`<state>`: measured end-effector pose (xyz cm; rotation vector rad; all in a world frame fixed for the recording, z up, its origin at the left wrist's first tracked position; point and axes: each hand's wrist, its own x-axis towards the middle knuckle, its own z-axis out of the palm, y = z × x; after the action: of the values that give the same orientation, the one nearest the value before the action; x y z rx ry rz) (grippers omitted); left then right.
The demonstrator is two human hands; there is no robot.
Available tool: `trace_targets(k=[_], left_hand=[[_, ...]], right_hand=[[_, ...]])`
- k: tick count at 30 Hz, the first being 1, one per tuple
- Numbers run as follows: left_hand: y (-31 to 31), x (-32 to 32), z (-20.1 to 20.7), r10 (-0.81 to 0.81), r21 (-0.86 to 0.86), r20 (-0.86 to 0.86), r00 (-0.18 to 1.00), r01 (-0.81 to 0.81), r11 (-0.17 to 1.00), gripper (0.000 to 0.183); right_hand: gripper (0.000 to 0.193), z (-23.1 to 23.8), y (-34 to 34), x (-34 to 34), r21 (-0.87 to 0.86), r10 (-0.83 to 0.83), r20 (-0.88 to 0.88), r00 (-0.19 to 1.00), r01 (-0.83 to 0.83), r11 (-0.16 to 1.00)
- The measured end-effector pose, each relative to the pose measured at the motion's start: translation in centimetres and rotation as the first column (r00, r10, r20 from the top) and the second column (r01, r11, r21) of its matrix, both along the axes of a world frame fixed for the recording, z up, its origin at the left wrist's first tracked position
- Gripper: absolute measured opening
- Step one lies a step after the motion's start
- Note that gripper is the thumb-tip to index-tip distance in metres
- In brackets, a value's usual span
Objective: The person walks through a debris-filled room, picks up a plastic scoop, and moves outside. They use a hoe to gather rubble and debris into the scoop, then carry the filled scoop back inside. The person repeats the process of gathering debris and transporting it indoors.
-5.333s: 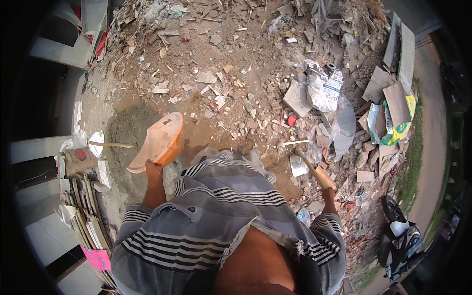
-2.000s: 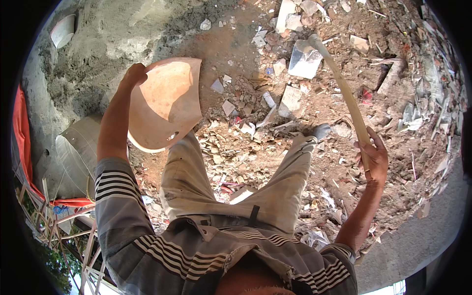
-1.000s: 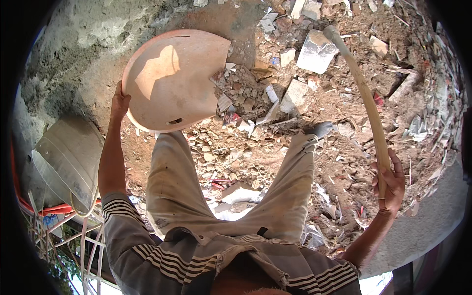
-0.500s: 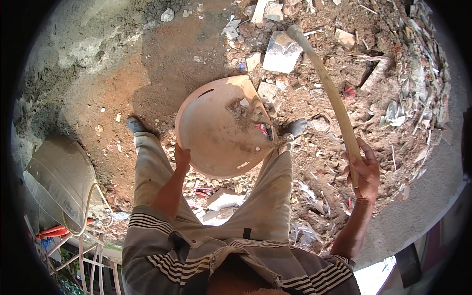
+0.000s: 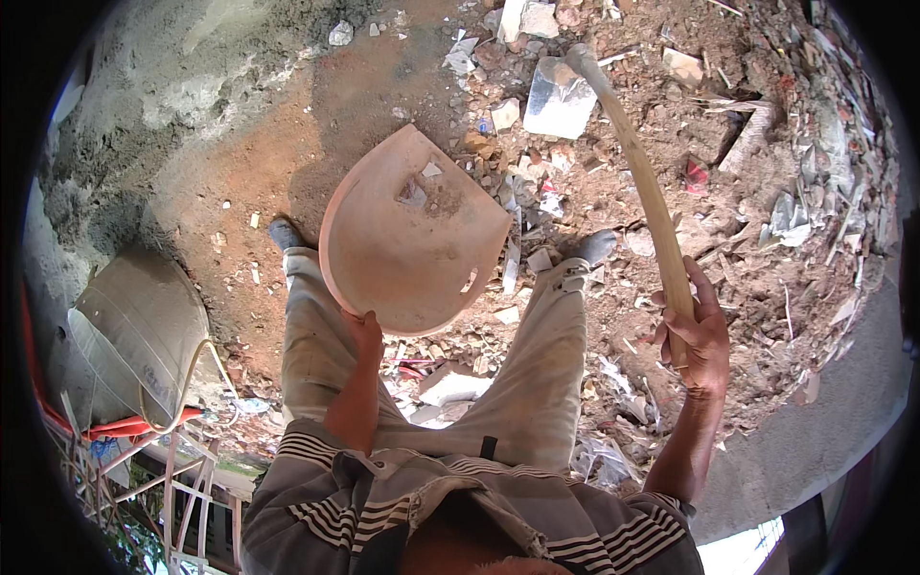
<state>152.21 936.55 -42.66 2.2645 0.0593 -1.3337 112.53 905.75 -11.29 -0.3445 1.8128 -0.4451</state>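
My left hand [image 5: 364, 333] is closed on the near rim of a shallow, dusty, peach-coloured scoop pan [image 5: 383, 249]. The pan is rounded on the near and left sides, with a straight edge at the far right and slots near its rim. A little dirt and some pale chips lie inside it. My right hand [image 5: 700, 340] wraps round the lower end of a long, curved wooden hoe handle [image 5: 647, 182]. At its far end, the hoe's shiny, squarish metal blade [image 5: 561, 103] rests on the rubble.
Broken tile, stones and plastic scraps cover the reddish soil around my shoes [image 5: 596, 247]. A wheelbarrow-like grey tub [image 5: 149, 326] with a bent metal handle stands at the left. A concrete edge [image 5: 805, 460] curves along the right.
The scoop pan has turned and shifted slightly left in my left hand, its straight edge now facing the far right. My right hand keeps its hold on the hoe, almost still.
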Motion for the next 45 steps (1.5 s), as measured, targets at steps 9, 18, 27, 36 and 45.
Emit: trace_targets(k=[9, 18, 27, 36, 45], left_hand=[[0.7, 0.5, -3.1, 0.38, 0.198, 0.132, 0.916, -0.4, 0.895, 0.07], [-6.2, 1.1, 0.6, -0.197, 0.194, 0.1, 0.975, 0.175, 0.965, 0.07], [-20.3, -15.5, 19.1, -0.694, -0.358, -0.675, 0.25, 0.711, 0.605, 0.104], [-12.7, -18.3, 16.0, -0.817, -0.131, -0.452, 0.358, 0.879, 0.458, 0.067], [-36.3, -25.7, 9.8, -0.73, -0.625, -0.208, 0.65, 0.486, 0.611, 0.046]], right_hand=[[0.074, -3.6, 5.0, 4.8, 0.143, 0.126, -0.003, 0.992, -0.124, 0.982], [0.076, -4.3, 8.6, 6.2, 0.113, 0.042, 0.087, 0.995, -0.051, 0.992], [0.046, -15.3, 14.9, 11.0, 0.038, 0.154, -0.048, 0.987, -0.152, 0.988], [0.016, -28.6, 3.1, 6.0, 0.044, -0.343, 0.277, 0.897, 0.345, 0.937], [0.025, -23.2, -24.5, 0.1, -0.694, 0.035, 0.227, 0.973, 0.136, 0.707]])
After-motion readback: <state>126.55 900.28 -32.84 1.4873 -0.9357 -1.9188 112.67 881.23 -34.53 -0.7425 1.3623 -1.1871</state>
